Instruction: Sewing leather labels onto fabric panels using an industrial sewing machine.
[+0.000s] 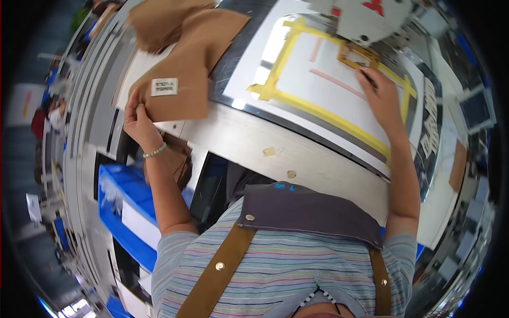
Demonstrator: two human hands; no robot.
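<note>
- As I watch from the room, the left hand (139,119) has its thumb and fingertips pinched on the near left corner of a brown fabric panel (183,100), at the far left of the bench.
- The panel bears a white rectangular label (164,87) with dark lettering, near that pinched edge; more brown fabric (159,24) lies piled beyond it.
- The right hand (380,95) is at the far right, its fingers curled around a dark slim tool (368,78), whose exact kind I cannot make out.
- Its fingertips are close to a yellow clamp frame (358,55) below the machine head (371,21); whether they touch the frame, I cannot tell.
- Between the hands, yellow tape (280,63) borders a white sheet with pink strips (336,83), probably placement guides.
- To do this well, I would hold the panel by its margin, fingers off the label, and let it hang without pulling, so that the cloth does not stretch.
- The right hand would best work with light, short movements, the tool's tip in sight and fingers out from under the head, since a slip there could nick skin or shift the frame.
</note>
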